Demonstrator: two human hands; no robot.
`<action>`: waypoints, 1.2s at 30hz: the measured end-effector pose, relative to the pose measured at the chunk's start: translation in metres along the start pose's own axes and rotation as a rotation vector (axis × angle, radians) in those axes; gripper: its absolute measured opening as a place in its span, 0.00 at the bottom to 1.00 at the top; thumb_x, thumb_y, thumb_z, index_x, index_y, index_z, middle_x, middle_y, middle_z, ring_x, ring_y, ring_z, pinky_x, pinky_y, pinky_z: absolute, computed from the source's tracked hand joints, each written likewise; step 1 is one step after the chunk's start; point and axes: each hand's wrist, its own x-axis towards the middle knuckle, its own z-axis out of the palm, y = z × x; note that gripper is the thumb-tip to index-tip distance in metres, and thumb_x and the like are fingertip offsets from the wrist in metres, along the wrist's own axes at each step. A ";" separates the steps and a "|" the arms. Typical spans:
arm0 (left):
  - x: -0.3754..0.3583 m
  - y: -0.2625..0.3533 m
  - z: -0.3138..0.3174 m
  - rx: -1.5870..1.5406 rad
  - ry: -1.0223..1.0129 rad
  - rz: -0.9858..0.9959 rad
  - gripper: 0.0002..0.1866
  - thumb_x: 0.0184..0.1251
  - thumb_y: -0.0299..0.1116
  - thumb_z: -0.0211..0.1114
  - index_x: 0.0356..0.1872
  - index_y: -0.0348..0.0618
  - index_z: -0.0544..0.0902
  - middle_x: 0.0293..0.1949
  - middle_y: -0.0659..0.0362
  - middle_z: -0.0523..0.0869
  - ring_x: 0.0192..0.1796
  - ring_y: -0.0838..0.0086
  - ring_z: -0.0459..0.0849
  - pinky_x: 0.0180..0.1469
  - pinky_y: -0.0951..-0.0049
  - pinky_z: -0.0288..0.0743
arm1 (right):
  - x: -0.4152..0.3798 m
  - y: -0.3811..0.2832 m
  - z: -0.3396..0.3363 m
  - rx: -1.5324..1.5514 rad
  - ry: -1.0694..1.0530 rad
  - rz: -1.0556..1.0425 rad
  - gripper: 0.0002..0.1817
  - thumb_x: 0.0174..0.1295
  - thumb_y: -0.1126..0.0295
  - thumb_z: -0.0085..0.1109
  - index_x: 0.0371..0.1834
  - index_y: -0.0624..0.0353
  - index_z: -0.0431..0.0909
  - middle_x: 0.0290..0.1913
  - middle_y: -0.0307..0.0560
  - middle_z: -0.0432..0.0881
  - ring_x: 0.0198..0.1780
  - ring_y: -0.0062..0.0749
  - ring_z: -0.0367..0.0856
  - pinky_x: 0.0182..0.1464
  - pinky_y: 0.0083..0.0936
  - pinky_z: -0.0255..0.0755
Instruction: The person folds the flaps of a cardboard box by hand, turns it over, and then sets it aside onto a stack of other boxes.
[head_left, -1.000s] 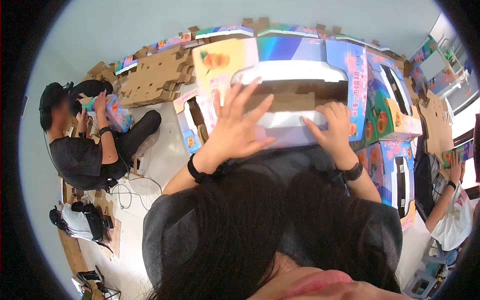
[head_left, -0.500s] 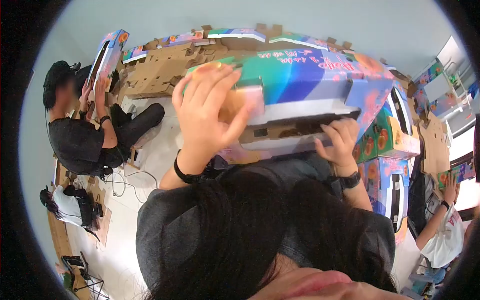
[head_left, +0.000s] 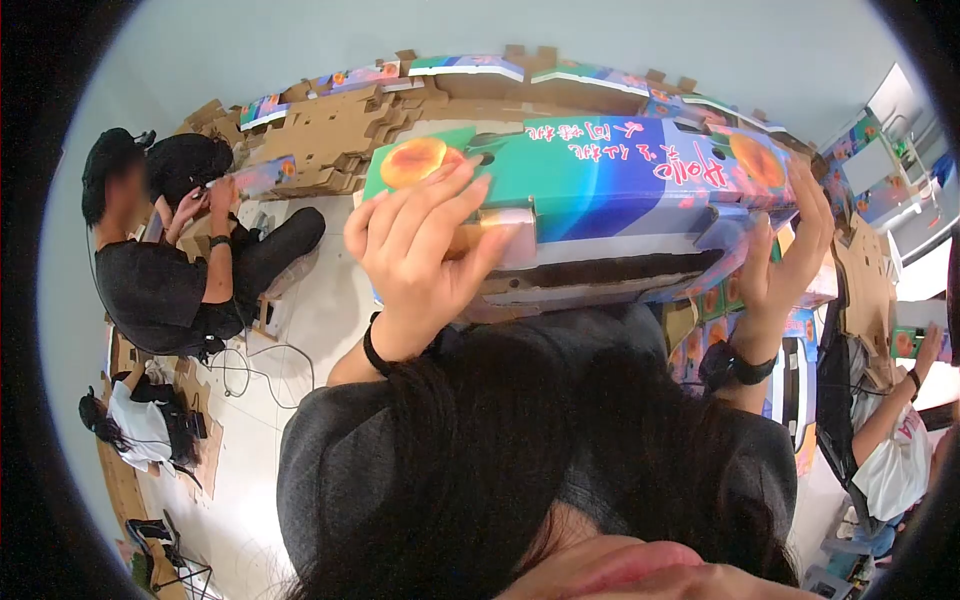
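A printed cardboard fruit box (head_left: 610, 190) in green, blue and pink lies across in front of my chest. Peach pictures and upside-down lettering cover its top, and a long dark slot runs along the side facing me. My left hand (head_left: 420, 235) grips its left end, fingers over the top and thumb by a small folded flap (head_left: 512, 228). At the opposite end my right hand (head_left: 785, 250) holds the right corner, fingers stretched along the end panel and thumb on the near side. The box's underside is hidden.
Flat brown cardboard sheets (head_left: 330, 150) and printed box pieces (head_left: 465, 66) lie along the wall. Printed boxes (head_left: 795, 375) are stacked at my right. A person in black (head_left: 165, 285) sits at left, another in white (head_left: 895, 470) works at right. Cables (head_left: 255, 370) cross the floor.
My right hand has moved from the slot edge up to the box's right corner. The box's top has turned more into view. The person at left has lowered their box piece.
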 end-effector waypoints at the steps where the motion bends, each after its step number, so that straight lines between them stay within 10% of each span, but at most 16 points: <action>1: 0.001 0.000 0.000 -0.002 0.000 -0.005 0.19 0.59 0.51 0.76 0.45 0.52 0.91 0.49 0.66 0.92 0.49 0.75 0.85 0.62 0.68 0.59 | 0.001 0.002 0.005 0.021 -0.003 0.016 0.25 0.66 0.61 0.61 0.64 0.60 0.80 0.65 0.53 0.82 0.66 0.50 0.78 0.71 0.45 0.62; 8: 0.005 -0.006 0.010 0.007 0.008 -0.031 0.17 0.56 0.49 0.79 0.42 0.51 0.91 0.48 0.67 0.92 0.46 0.74 0.85 0.60 0.68 0.59 | 0.001 0.005 0.014 -0.037 -0.222 -0.006 0.23 0.66 0.56 0.64 0.59 0.56 0.83 0.63 0.48 0.84 0.65 0.45 0.78 0.73 0.44 0.59; 24: -0.006 0.001 0.006 0.039 0.089 0.078 0.18 0.57 0.51 0.79 0.42 0.53 0.92 0.46 0.73 0.93 0.47 0.80 0.85 0.55 0.75 0.63 | -0.030 0.008 0.015 -0.080 -0.013 0.014 0.31 0.66 0.38 0.62 0.50 0.59 0.86 0.57 0.49 0.88 0.63 0.42 0.82 0.66 0.36 0.63; 27: -0.006 0.003 0.006 0.042 0.078 0.066 0.18 0.57 0.51 0.78 0.43 0.53 0.92 0.47 0.73 0.93 0.46 0.80 0.85 0.55 0.74 0.63 | -0.033 0.017 0.022 -0.030 0.037 0.019 0.32 0.53 0.39 0.74 0.48 0.55 0.87 0.55 0.45 0.88 0.57 0.42 0.79 0.65 0.38 0.62; 30: -0.005 0.001 0.008 0.045 0.084 0.052 0.17 0.60 0.51 0.77 0.43 0.53 0.92 0.45 0.74 0.93 0.45 0.81 0.85 0.55 0.74 0.62 | -0.029 0.014 0.024 -0.068 0.039 -0.005 0.30 0.66 0.39 0.63 0.50 0.59 0.87 0.55 0.47 0.89 0.62 0.41 0.82 0.66 0.35 0.63; 36: 0.002 -0.019 0.025 -0.131 0.237 0.105 0.25 0.63 0.53 0.70 0.55 0.50 0.88 0.65 0.55 0.85 0.66 0.61 0.78 0.73 0.58 0.54 | -0.023 0.026 0.040 -0.040 0.057 0.026 0.26 0.55 0.45 0.76 0.47 0.54 0.87 0.54 0.44 0.89 0.56 0.38 0.79 0.63 0.34 0.60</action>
